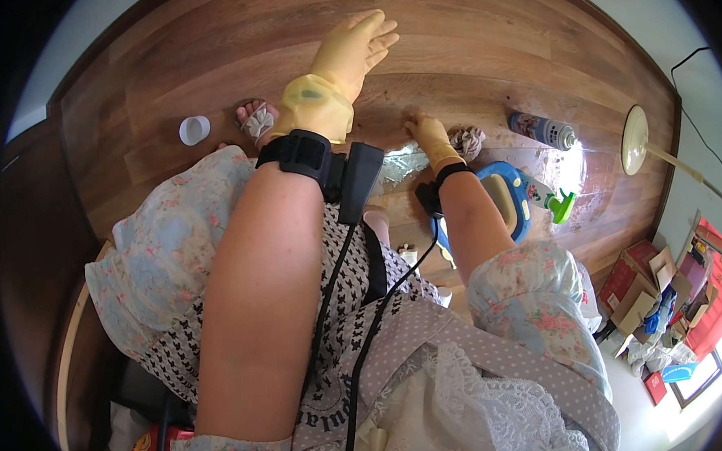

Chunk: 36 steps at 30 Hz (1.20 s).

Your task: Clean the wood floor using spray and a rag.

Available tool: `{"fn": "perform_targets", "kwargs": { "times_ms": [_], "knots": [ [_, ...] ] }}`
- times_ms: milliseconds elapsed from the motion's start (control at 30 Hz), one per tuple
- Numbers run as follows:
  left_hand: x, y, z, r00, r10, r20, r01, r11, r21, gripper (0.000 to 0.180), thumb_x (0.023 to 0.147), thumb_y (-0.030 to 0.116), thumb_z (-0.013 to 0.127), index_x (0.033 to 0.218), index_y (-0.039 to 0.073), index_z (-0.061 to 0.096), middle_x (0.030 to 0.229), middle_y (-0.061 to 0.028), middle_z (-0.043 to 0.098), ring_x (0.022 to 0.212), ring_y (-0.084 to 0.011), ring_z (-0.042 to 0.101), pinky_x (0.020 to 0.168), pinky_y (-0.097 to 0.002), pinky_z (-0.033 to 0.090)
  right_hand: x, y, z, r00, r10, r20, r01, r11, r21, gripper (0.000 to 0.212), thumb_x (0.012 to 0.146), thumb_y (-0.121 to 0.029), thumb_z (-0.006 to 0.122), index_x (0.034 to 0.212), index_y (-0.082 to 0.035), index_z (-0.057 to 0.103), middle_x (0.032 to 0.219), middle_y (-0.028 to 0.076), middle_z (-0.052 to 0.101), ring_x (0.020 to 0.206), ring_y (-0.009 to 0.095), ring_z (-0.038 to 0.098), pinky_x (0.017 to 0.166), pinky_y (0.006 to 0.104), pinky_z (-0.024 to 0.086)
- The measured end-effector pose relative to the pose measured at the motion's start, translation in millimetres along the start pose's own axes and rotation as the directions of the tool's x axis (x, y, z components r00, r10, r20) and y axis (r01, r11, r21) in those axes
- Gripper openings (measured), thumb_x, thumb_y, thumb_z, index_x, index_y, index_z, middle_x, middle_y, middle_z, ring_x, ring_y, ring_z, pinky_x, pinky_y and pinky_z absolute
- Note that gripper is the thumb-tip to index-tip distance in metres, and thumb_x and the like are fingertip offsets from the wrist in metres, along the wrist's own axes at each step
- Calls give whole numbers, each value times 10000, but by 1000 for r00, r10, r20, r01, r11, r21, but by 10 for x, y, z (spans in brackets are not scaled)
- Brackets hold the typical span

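Grip: left hand (pixel 352 49), upper centre, fingers straightened, visibly grasping nothing; right hand (pixel 431 138) curled, contents cannot be told;
Shiny patch (pixel 403 164): on floor (pixel 190 57), mid-frame, just beside right hand;
Can (pixel 539 129): upper right; green-nozzled bottle (pixel 548 201) below it.

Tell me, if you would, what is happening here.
A person in yellow gloves reaches over a wooden floor. The left hand is open and extended; the right hand is lowered near a shiny patch, its grip unclear. Farther right are a spray can and a green-topped spray bottle.
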<state>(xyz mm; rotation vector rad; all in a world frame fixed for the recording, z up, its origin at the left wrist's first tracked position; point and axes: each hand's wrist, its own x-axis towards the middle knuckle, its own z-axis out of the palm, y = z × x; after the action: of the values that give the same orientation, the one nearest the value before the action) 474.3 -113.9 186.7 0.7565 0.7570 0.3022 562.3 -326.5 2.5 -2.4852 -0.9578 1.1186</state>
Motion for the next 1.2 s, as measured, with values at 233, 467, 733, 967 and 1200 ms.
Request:
{"fn": "perform_targets", "kwargs": {
  "times_ms": [233,467,733,967,1200],
  "knots": [
    [-9,14,60,1000,6,29,-6,1000,-7,392,923,216,407,1254,8,378,1230,-153,472,1144,-238,461,974,-331,352,72,204,116,957,284,62,-287,890,355,377,676,-291,671,922,-15,595,838,177,631,814,320,604,728,374,462],
    [-7,61,196,998,-1,58,2,999,-32,401,925,199,375,1269,-5,347,1244,-166,456,1156,-250,449,976,-329,356,-24,162,34,966,206,-158,-203,979,36,497,617,-337,731,990,-47,576,893,166,617,847,330,587,764,372,455],
    [27,121,74,997,45,62,-37,992,-121,449,870,266,510,1226,15,400,1217,-155,478,1114,-241,476,971,-341,333,-289,626,-4,549,586,-596,-576,782,238,446,692,-181,629,1113,-83,520,1105,165,544,1038,366,501,874,370,420],
    [-45,254,-73,999,48,17,-46,990,-135,446,882,254,493,1241,15,383,1229,-151,469,1133,-243,463,972,-340,336,-282,601,-571,439,751,-493,-71,576,814,374,741,17,477,1111,-34,505,1004,154,587,861,272,586,775,330,459],
    [-123,300,-103,999,31,-30,-33,998,-61,413,935,183,330,1292,-22,307,1308,-178,379,1211,-268,383,1004,-337,325,506,21,72,561,525,-640,-113,815,569,395,685,16,478,1056,-97,550,911,125,624,856,246,603,758,321,446]
  ]
}}
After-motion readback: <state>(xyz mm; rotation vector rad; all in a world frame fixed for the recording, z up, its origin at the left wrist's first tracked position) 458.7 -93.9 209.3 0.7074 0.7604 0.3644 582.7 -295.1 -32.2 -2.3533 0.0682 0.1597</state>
